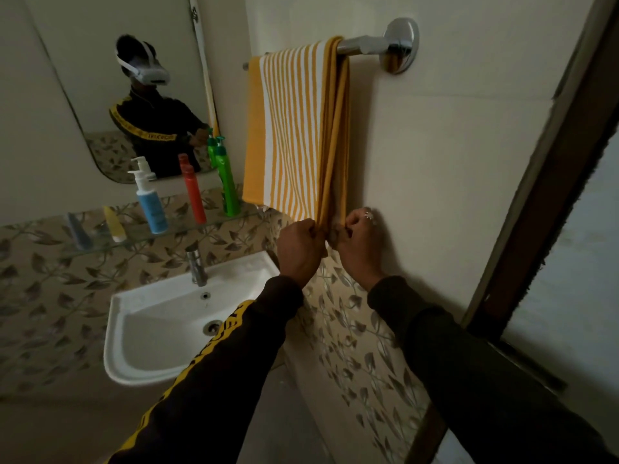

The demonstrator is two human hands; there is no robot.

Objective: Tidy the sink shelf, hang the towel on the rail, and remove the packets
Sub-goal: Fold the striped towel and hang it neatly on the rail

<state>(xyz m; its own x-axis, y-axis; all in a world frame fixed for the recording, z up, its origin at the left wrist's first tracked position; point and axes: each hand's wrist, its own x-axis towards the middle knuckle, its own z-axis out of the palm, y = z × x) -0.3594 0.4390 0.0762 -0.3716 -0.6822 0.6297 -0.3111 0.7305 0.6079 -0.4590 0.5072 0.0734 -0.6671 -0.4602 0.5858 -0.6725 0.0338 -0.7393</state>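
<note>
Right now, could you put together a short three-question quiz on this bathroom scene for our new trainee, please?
1. True or false: the striped towel already hangs over the rail.
2. Multiple choice: which bottle on the glass shelf stands nearest the towel? A) blue pump bottle B) red bottle C) green bottle
3. Fill in: the left hand and the right hand both pinch the towel's ______ edge.

Key:
1. True; it is draped over the rail and hangs down folded.
2. C; the green bottle stands at the shelf's right end, beside the towel.
3. Bottom; both hands grip it at the lower right corner.
</note>
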